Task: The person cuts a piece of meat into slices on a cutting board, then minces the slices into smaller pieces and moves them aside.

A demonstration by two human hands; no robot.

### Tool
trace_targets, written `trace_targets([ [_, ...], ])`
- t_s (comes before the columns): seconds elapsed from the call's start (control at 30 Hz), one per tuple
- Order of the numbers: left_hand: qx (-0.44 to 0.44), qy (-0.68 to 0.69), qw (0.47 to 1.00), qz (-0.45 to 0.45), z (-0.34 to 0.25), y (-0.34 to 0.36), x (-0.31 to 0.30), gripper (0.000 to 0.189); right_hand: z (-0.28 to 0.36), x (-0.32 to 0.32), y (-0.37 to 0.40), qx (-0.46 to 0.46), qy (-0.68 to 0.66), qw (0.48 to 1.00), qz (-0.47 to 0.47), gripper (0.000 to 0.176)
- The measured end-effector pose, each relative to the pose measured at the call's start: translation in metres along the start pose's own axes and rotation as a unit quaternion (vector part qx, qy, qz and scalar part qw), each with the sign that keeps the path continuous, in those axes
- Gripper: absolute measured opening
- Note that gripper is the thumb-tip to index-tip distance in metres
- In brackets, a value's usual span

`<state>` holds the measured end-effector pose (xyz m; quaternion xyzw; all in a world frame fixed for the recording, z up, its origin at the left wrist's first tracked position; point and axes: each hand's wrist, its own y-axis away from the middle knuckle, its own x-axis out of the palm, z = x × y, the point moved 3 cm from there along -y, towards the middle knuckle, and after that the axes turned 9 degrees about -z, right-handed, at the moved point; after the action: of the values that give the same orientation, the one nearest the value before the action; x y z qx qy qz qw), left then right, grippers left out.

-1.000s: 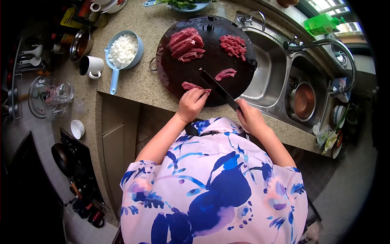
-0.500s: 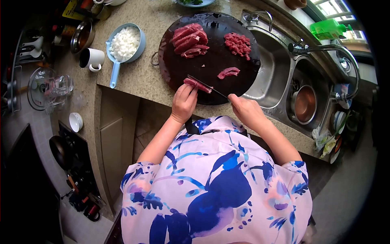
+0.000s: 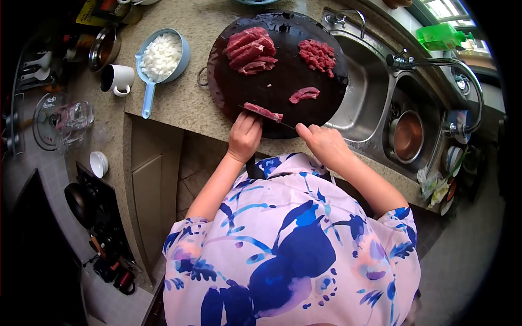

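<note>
A round dark cutting board [image 3: 272, 89] lies on the speckled counter [image 3: 185, 103]. My left hand [image 3: 244, 136] presses its fingertips on a strip of red meat [image 3: 263, 112] at the board's near edge. My right hand [image 3: 324, 144] grips the handle of a knife [image 3: 272, 120], whose thin blade lies along the strip. Farther back on the board are a pile of meat slices [image 3: 251, 50], a heap of diced meat [image 3: 317, 54] and one loose slice [image 3: 304, 94].
A blue measuring cup of diced white onion [image 3: 161, 54] and a white mug [image 3: 116, 79] stand left of the board. A double steel sink [image 3: 361, 92] with a pot [image 3: 406, 136] and a faucet [image 3: 435, 58] lies to the right. Stove and pans are lower left.
The knife has swung from pointing up across the board to lying flat along the meat strip. My right hand moved left toward the left hand. The left hand stayed on the strip.
</note>
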<state>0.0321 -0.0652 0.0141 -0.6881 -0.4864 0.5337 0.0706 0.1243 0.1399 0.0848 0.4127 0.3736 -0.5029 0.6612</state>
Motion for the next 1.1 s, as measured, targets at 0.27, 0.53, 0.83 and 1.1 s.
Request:
trace_targets([
  [0.27, -0.001, 0.015, 1.000, -0.005, 0.002, 0.000, 0.002, 0.024, 0.001, -0.002, -0.003, -0.026, 0.027, 0.999, 0.014, 0.033],
  [0.53, -0.015, 0.020, 1.000, 0.000, 0.005, 0.002, 0.005, 0.028, -0.004, 0.008, -0.006, -0.023, 0.018, 0.999, 0.037, 0.028],
  [0.83, -0.031, 0.026, 0.999, -0.020, 0.010, 0.011, 0.012, 0.030, -0.005, -0.002, -0.018, -0.021, -0.012, 0.994, 0.104, 0.032],
  [1.1, -0.046, 0.045, 0.997, -0.030, 0.010, 0.010, 0.012, 0.032, 0.005, 0.006, -0.026, -0.027, -0.004, 0.995, 0.098, 0.032],
])
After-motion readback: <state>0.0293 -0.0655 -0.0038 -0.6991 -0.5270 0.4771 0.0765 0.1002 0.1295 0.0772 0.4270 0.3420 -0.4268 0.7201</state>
